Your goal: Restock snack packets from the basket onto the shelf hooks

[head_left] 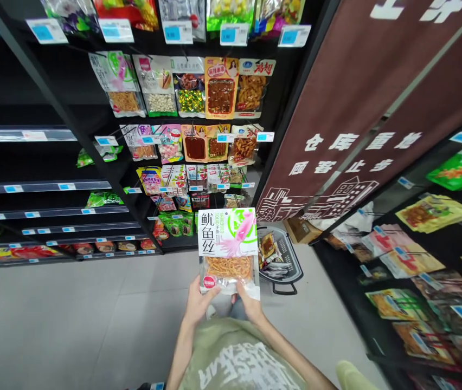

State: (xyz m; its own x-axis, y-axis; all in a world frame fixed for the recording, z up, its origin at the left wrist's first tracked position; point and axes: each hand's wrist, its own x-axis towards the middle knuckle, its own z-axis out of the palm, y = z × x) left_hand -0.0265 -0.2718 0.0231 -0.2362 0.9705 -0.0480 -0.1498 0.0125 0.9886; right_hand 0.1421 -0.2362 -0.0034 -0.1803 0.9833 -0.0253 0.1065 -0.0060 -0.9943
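A white bag of shredded squid (229, 246) is held upright in front of my chest, its printed front with a pink squid facing me. My left hand (199, 298) grips its lower left corner, thumb across the front. At the lower right my right hand (248, 303) pinches the same bag, thumb on the front and fingers partly hidden behind. Ahead, a similar squid bag (117, 84) hangs at the left end of the upper hook row on the rack.
A grey shopping basket (292, 260) with several packets stands on the floor (141, 314) ahead to the right. Snack bags hang on a black rack ahead and another shelf (377, 346) at right. A brown curtain (348, 92) with white lettering hangs between them.
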